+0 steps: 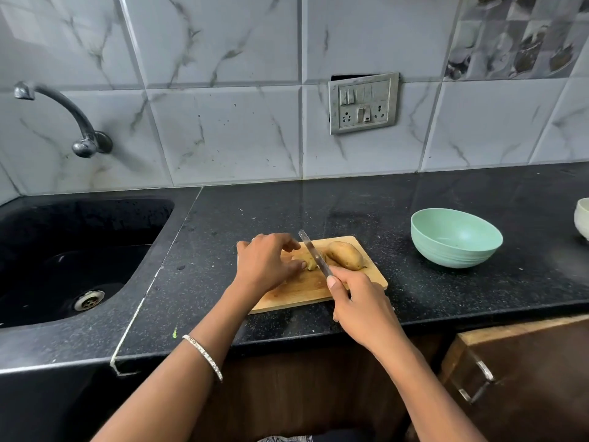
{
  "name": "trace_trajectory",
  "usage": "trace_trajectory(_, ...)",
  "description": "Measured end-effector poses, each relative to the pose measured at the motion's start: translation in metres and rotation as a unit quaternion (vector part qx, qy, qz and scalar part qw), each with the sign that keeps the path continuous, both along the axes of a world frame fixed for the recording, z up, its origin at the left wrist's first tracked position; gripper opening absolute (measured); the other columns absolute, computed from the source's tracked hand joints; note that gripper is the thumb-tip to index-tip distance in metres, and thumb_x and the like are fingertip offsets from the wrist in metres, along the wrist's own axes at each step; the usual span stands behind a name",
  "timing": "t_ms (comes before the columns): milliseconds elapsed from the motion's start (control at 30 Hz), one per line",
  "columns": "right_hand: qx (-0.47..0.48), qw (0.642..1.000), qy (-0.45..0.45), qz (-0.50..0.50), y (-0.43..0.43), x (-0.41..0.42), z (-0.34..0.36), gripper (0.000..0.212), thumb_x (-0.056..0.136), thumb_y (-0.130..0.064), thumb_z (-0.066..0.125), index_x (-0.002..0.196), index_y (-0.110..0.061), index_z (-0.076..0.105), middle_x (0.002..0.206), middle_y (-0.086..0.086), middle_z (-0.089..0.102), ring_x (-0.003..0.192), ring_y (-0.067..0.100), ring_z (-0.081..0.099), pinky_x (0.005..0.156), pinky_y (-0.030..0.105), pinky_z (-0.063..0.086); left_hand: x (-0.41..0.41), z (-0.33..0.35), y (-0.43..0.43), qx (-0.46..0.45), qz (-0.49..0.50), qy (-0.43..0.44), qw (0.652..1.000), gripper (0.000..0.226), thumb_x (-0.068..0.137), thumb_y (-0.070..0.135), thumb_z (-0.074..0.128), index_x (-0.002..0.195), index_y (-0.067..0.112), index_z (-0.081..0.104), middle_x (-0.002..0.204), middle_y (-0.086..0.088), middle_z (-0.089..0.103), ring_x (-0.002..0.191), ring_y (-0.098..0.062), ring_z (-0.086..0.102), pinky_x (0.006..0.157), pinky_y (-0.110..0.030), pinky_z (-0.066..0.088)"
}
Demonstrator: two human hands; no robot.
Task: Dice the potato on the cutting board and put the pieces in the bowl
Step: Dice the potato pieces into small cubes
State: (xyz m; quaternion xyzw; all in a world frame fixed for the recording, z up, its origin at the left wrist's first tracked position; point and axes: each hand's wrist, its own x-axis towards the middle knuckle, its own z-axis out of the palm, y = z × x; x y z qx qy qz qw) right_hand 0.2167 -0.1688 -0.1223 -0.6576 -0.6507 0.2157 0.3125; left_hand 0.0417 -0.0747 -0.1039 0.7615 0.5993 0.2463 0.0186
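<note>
One wooden cutting board point(296, 295) lies on a black speckled counter point(255, 212), its near edge close to the counter's front lip. Two pieces of potato sit on the board: a larger piece point(345, 255), brown-skinned and rounded, toward the board's far right corner, and a smaller piece point(311, 264), paler and partly hidden, just left of it. The left hand point(267, 261), a thin bangle point(204, 357) on its forearm, curls thumb and fingers around the smaller piece and holds it to the board. The right hand point(357, 301) grasps the handle of the single knife point(314, 253), whose blade slants between the two pieces, tip pointing past the board's far edge. One mint-green bowl point(455, 239) stands well right of the board, with dark counter showing between them. A second, pale bowl point(583, 218) is cut by the frame farther right. A black sink point(95, 218) lies left of the board, apart from it.
</note>
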Motion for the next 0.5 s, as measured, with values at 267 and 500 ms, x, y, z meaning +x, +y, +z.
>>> trace_trajectory(267, 0.003, 1.0, 0.002, 0.007, -0.0038, 0.0021, -0.001, 0.033, 0.106, -0.045, 0.037, 0.132, -0.036, 0.055, 0.089, -0.002, 0.068, 0.089, 0.021, 0.066, 0.083, 0.039, 0.053, 0.0057, -0.0066, -0.0003, 0.0, 0.012, -0.04, 0.999, 0.029, 0.076, 0.054, 0.07, 0.1, 0.038, 0.068, 0.1, 0.021, 0.07, 0.105, -0.006, 0.062, 0.089, -0.04, 0.03)
trace_trajectory(500, 0.008, 1.0, 0.004, -0.008, -0.0019, 0.0058, -0.0031, 0.038, 0.105, -0.049, 0.035, 0.14, -0.045, 0.049, 0.098, 0.002, 0.071, 0.096, 0.025, 0.066, 0.088, 0.04, 0.052, 0.0104, -0.0074, -0.0009, 0.021, 0.005, -0.032, 0.999, 0.022, 0.079, 0.048, 0.071, 0.096, 0.036, 0.067, 0.098, 0.02, 0.069, 0.104, -0.008, 0.062, 0.089, -0.038, 0.031)
